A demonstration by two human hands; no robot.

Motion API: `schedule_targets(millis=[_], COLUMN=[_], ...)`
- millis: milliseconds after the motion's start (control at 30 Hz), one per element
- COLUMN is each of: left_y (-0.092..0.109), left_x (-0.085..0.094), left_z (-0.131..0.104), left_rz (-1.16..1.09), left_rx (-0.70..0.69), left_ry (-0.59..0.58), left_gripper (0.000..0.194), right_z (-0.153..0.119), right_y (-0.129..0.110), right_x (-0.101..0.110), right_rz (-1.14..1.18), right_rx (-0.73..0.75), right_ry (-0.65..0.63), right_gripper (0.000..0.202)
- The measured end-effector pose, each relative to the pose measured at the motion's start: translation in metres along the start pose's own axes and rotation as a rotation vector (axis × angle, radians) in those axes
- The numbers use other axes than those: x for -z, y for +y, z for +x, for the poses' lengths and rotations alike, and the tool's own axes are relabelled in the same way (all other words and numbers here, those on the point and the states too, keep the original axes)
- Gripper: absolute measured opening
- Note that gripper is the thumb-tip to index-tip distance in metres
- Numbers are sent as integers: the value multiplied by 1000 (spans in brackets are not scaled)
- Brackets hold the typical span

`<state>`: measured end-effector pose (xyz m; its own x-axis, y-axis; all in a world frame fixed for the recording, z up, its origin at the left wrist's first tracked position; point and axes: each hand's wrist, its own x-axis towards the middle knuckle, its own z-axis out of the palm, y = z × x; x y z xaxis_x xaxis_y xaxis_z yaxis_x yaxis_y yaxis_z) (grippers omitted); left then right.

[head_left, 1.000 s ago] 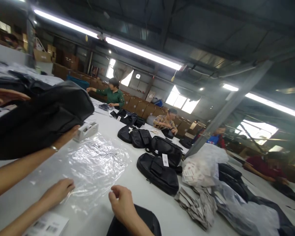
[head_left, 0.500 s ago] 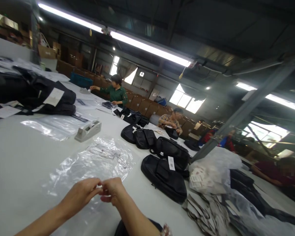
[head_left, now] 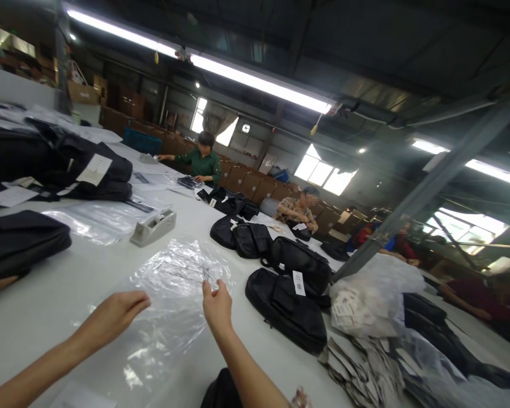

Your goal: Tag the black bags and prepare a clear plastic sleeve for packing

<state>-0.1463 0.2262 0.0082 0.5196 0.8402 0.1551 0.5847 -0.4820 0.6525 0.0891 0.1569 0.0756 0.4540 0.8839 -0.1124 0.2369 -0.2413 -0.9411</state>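
Note:
A crinkled clear plastic bag [head_left: 170,317] lies spread on the white table, under and between my hands. My left hand [head_left: 113,314] is at its left side, fingers pressed together in a pinch on the thin film; the exact grip is hard to see. At the bag's right side is my right hand [head_left: 219,306], thumb and forefinger pointing up with a gap between them. Just beyond the bag stands a grey tape dispenser [head_left: 153,228]. A dark item [head_left: 223,391] shows partly beside my right forearm at the bottom edge.
Black bags [head_left: 287,309] with tags line the right side. Grey fabric pieces [head_left: 361,368] and a plastic sack [head_left: 361,297] lie farther right. Another person's hand [head_left: 0,286] holds a black bag [head_left: 23,241] at left. A co-worker [head_left: 204,158] works across the table.
My hands have parted: the left moved left, the right moved right and up. Another person's hand with a black bag has come in at the left edge.

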Motion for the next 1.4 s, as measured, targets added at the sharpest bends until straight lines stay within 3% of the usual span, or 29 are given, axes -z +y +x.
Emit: schedule_targets(millis=[133, 200, 267, 300, 433, 533, 567, 667, 700, 800, 900, 1100, 1233, 1400], left_y=[27, 38, 48, 52, 66, 75, 78, 85, 86, 84, 79, 68, 68, 79], left_x=[2, 0, -1, -2, -4, -7, -7, -5, -4, -7, -21, -51, -48, -42], left_z=[15, 20, 24, 25, 31, 37, 39, 43, 42, 32, 10, -29, -34, -37], left_rz=[12, 12, 19, 25, 49, 60, 63, 77, 86, 133, 192, 243, 168, 10], left_rx=[-12, -30, -46, -53, -62, -44, -41, -77, -100, -161, -188, -180, -150, -204], left_ry=[-25, -51, -72, -81, -102, -101, -101, -130, -152, -213, -251, -256, -295, -370], left_gripper=[29, 26, 26, 25, 16, 14, 15, 16, 16, 15, 15, 7, 24, 43], right_z=[-29, -38, -39, -39, -44, -57, -62, -68, -67, -62, -59, -67, -77, -83], right_y=[-10, -8, -3, 0, 2, 3, 4, 7, 7, 8, 12, 23, 24, 31], right_x=[15, 19, 24, 27, 34, 29, 27, 28, 31, 47, 61, 73, 80, 84], right_rz=[-684, -919, -992, -997, -902, -855, -864, -853, -818, -686, -538, -377, -381, -372], right_rx=[654, 735, 686, 663, 606, 566, 552, 462, 428, 348, 231, 123, 154, 159], right_ry=[-35, -65, -81, -94, -55, 5, -1, -65, -89, -133, -171, -225, -215, -227], right_gripper=[78, 61, 20, 14, 19, 58, 58, 16, 12, 12, 3, 17, 7, 9])
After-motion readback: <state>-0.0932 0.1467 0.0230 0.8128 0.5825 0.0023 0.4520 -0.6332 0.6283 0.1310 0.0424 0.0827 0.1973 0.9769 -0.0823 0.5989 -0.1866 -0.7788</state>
